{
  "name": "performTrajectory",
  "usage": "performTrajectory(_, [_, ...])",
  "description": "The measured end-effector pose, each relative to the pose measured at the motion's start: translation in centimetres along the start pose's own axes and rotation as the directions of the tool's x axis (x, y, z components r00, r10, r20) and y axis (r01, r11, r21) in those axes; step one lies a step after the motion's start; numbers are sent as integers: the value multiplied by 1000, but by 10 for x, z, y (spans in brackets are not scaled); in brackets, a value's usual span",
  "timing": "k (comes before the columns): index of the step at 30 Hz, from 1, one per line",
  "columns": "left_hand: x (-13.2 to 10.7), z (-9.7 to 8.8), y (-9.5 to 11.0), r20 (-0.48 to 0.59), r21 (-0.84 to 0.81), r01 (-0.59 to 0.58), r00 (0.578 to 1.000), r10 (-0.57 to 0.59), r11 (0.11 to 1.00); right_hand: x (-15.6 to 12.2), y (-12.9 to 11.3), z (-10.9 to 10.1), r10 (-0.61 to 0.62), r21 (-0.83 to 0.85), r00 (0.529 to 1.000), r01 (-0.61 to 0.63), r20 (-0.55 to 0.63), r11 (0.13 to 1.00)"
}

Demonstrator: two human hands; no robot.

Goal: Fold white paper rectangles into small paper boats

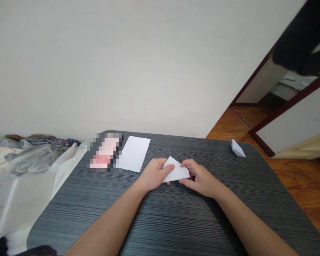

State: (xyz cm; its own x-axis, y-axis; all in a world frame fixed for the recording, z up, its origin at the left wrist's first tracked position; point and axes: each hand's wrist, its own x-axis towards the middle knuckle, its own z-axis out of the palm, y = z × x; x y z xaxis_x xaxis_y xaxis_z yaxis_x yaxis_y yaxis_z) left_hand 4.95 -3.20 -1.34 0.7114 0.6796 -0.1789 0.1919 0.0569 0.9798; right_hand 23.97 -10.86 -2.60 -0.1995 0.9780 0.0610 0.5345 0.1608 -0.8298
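White folded paper [177, 171] sat between the person's hands, held just above the surface of a dark grey striped tabletop [69, 220], near its centre. The left hand [155, 174] was closed over the paper's left end, with its fingers [168, 168] lying across the top. The right hand [198, 177] was curled around the right end, with its fingers [186, 164] bent over the upper edge and its thumb below. Both hands were grasping the paper, and neither had let go.

As far as could be judged, the piece had taken at least one fold, since it had slanted edges and a point rising at about 12 o'clock. Its layers could not be counted, and the hands hid part of it. At about 11 o'clock from the hands lay a white rectangular sheet [134, 154], apparently flat and unfolded. At about 2 o'clock, near the table's far corner, stood a small wedge of white paper [238, 149], seemingly already creased. Beside the flat sheet, at about 10 o'clock, was a pixelated pink-and-white object [104, 153], too obscured to identify. Plastic-wrapped clutter [24, 160] lay beyond the table at 9 o'clock, and a wooden floor [304, 181] showed at 3 o'clock.
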Motion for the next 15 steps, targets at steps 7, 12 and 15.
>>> performTrajectory(7, [0,0,0,14,5,-10,1000,10,1000,0,-6,-3,-66,-103,998,66,10,992])
performTrajectory(12, [-1,0,-2,32,80,-55,998,53,995,3,-7,-3,-177,-138,984,171,-33,976])
performTrajectory(15, [0,0,-2,35,108,-56,998,52,993,6,-5,-4,-240,-130,970,234,-27,963])
